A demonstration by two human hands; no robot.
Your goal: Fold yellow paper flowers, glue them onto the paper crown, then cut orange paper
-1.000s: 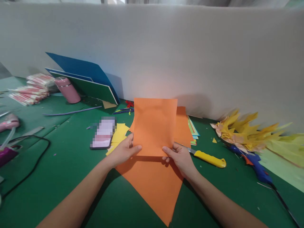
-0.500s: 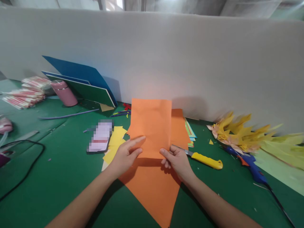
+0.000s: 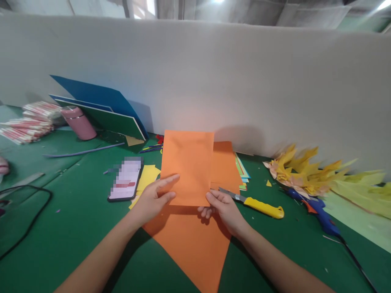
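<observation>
Orange sheet (image 3: 187, 167) stands upright mid-table (image 3: 76, 228). The right hand (image 3: 224, 207) pinches its lower corner and the left hand (image 3: 152, 199) rests on it with fingers outstretched, apparently aligning it. Any crease calls for matched edges.

One head-worn camera, looked forward and down across the green table (image 3: 76, 228), close over its near part, faced the far white partition (image 3: 244, 81).

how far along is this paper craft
Seemingly done: yellow paper petal bunches lie at the right. In hand: right hand pinches the lower edge of an upright orange paper sheet; left hand lies open against it. Left: sheet looks uncut, unfolded; yellow-handled utility knife lies untouched.
</observation>
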